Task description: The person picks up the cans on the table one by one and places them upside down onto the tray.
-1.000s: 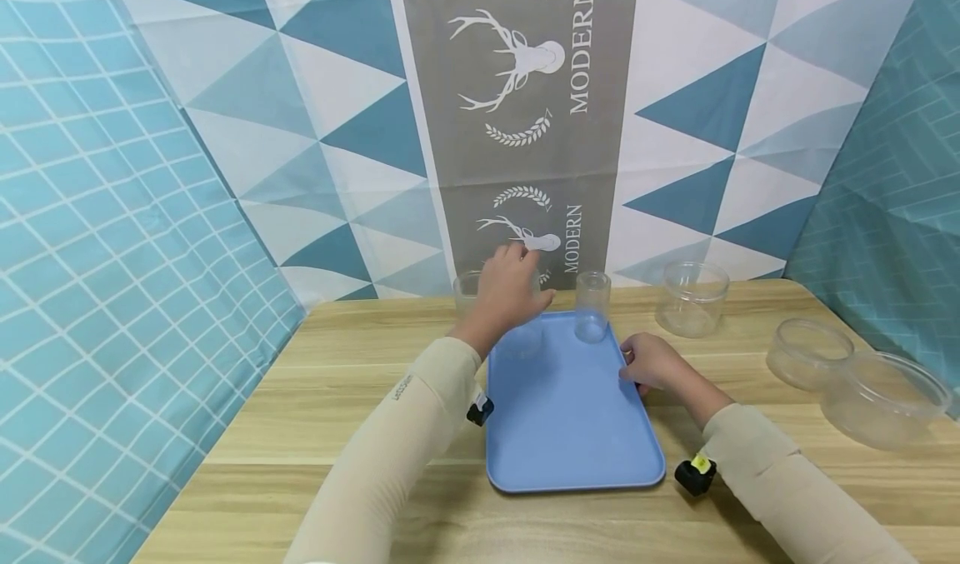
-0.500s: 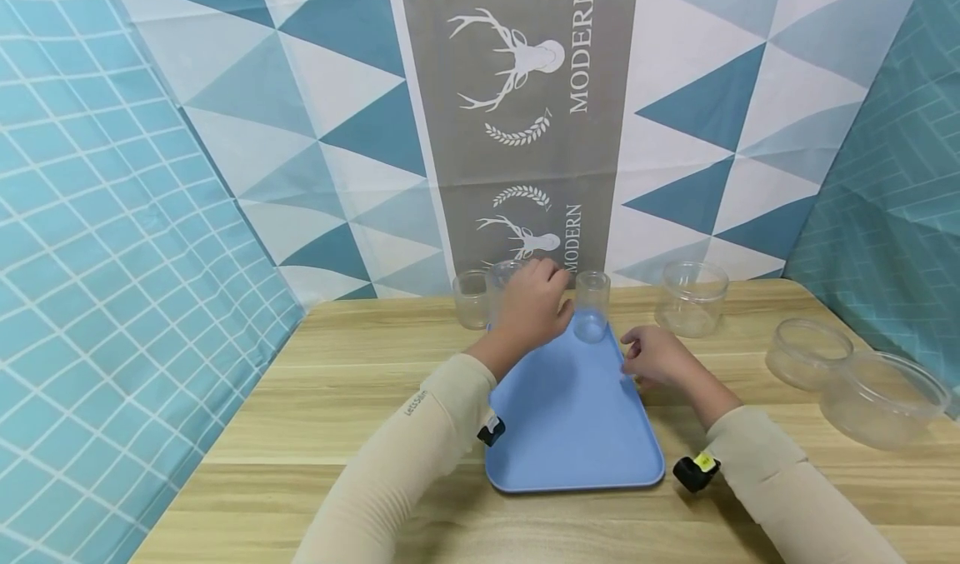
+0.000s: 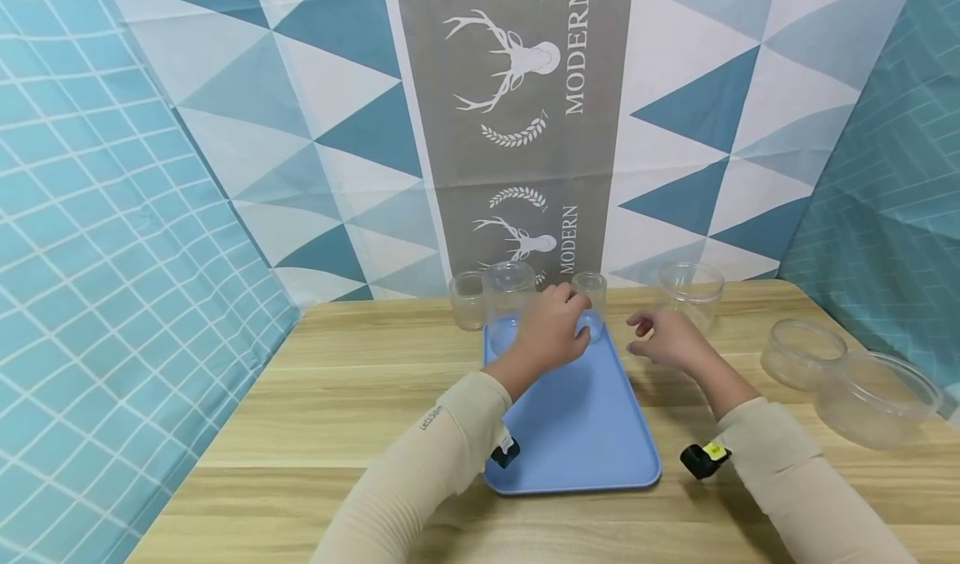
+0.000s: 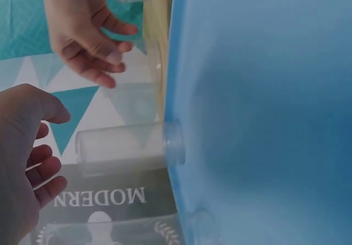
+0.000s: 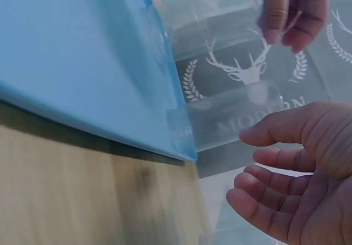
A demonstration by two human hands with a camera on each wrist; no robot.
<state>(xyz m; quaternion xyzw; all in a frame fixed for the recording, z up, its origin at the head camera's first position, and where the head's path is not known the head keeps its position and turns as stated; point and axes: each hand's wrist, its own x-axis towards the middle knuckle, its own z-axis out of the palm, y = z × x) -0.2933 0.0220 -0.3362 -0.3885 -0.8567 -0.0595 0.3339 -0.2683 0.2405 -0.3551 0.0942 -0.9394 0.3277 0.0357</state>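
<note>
A blue rectangular tray [image 3: 577, 439] lies on the wooden table. On its far left corner stands a wide clear cylindrical container [image 3: 508, 285]; a narrower clear cylinder [image 3: 590, 285] stands on the far right corner, also visible in the left wrist view as a clear cylinder [image 4: 124, 146]. My left hand [image 3: 547, 331] hovers over the tray between the two, fingers loosely bent and holding nothing. To the right of the tray, my right hand [image 3: 670, 341] is in the air, empty, with relaxed fingers; in the right wrist view this hand [image 5: 302, 173] is apart from the narrow cylinder [image 5: 236, 116].
Behind the tray's left corner stands another clear container [image 3: 468, 306]. A clear round container [image 3: 693, 285] is behind my right hand. Two shallow clear bowls, one smaller [image 3: 802, 351] and one larger [image 3: 873, 401], sit at the right. Patterned cloth [image 3: 517, 147] hangs along the table's back edge.
My left hand has let go of the wide container on the tray's far left corner and moved right and nearer. My right hand has left the tray's right edge, moving up and right.
</note>
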